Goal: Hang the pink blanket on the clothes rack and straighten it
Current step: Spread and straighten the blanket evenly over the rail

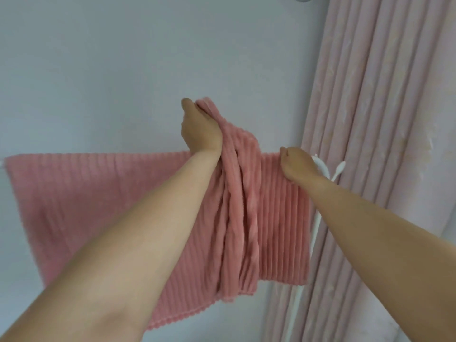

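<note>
pink blanket point(98, 193): draped over clothes rack point(320, 166), mid-frame | left hand point(199, 129) grips a bunched fold raised above | right hand point(296, 164) curled on its top edge | soft, limp, light; likely best held along edges

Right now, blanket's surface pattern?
Pink blanket: plain pink with ribbed vertical stripes, clearest in head view.
</note>
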A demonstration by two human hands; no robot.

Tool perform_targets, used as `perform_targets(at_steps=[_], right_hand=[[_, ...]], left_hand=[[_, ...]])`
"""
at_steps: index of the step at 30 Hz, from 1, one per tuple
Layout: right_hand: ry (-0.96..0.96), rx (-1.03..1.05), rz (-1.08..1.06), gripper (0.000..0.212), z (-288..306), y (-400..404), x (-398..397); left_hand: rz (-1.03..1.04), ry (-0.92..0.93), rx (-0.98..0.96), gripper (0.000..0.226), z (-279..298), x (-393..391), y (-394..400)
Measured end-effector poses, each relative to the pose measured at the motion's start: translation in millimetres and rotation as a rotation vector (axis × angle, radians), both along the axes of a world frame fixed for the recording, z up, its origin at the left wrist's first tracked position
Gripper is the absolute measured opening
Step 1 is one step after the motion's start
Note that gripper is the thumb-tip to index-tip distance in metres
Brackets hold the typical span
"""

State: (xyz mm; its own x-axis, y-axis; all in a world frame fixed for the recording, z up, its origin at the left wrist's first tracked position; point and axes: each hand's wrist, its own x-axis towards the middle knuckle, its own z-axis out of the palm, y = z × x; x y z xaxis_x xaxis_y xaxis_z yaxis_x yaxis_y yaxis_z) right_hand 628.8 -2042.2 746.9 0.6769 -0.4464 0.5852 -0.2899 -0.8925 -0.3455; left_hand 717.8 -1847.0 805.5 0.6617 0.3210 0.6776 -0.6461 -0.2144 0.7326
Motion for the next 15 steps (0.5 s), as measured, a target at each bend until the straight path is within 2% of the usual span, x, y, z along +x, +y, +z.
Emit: perform_targets(at_steps=[2,5,7,9,11,15], right_hand=[[0.016,-0.066,-0.092,0.043,-3,-2,-8],[-0.039,0.014,-0.22,0.045,8,22,-15],[-0.186,0.041,-0.14,0.033,16,54,-9],[-0.244,0.032,0.073,0.025,23,89,-1],[-0.166,0.096,0.249,0.03,27,120,6],[-0.088,0.184,0.292,0.052,23,148,16]], left_hand=[[0.007,-0.117,0.056,0.01,-7,6,19],[-0.079,-0.292,0.467,0.008,-28,11,37],[-0.112,-0.315,0.683,0.008,-43,10,45],[-0.123,-0.263,0.753,0.006,-52,3,56],[-0.146,-0.166,0.794,0.012,-53,-7,69],[-0.115,-0.023,0.922,0.034,-48,-24,104]])
